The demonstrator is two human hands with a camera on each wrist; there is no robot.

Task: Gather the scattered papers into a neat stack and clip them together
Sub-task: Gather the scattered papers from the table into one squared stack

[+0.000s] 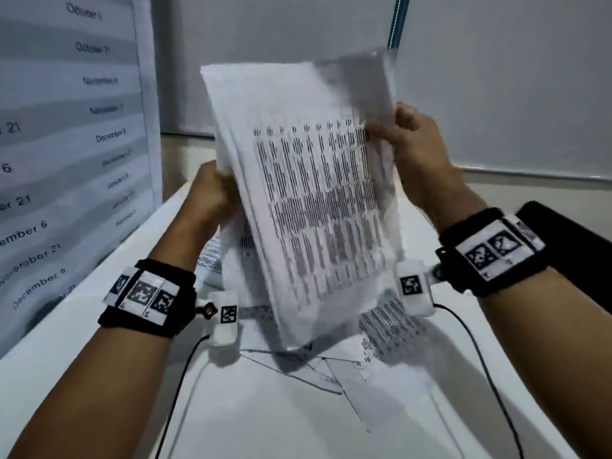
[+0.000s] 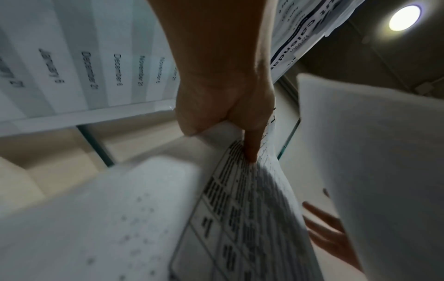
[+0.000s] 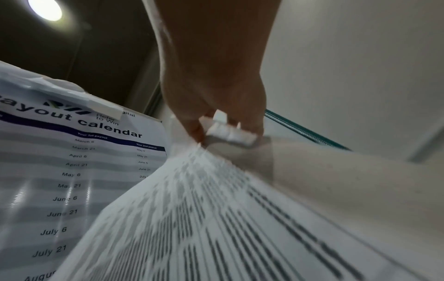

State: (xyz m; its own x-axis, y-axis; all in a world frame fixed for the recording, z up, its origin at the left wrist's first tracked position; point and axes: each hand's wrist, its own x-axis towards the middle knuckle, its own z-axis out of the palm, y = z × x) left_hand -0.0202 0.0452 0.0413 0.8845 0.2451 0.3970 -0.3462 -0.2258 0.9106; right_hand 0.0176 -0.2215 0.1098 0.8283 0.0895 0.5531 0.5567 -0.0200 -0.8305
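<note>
Sheaf of papers (image 1: 311, 207) held up off the white counter (image 1: 99, 376), tilted, printed face toward the head camera, blurred. Left hand (image 1: 212, 197) on the sheaf's left edge, about halfway down; grip narrow, thumb (image 2: 251, 144) laid flat on the printed face and the other fingers curled behind the sheets. Right hand (image 1: 414, 144) on the right edge, nearer the top; grip narrow too, pinching the pages at that corner. In the right wrist view, a small white clip (image 3: 228, 131) pressed between the fingers of the right hand, just at the paper's edge; whether already clamped onto the sheets, cannot tell. Top right corner of the sheaf fanned out and smeared.

More loose sheets (image 1: 387, 329) flat on the counter beneath the held sheaf, overlapping at odd angles, some printed, one with ruled lines (image 1: 298, 369). Sheaf's lower edge just above them; touching or not, cannot tell.

Black wrist bands with square markers on both wrists, a small white camera block by each, thin black cables trailing toward the near edge. On the left, an upright calendar poster (image 1: 66, 144) listing dates. Far right, a dark flat object (image 1: 579, 246) at the counter's edge. Teal strip (image 1: 395, 21) on the far wall. Round ceiling lamp (image 2: 403, 18) lit overhead.
</note>
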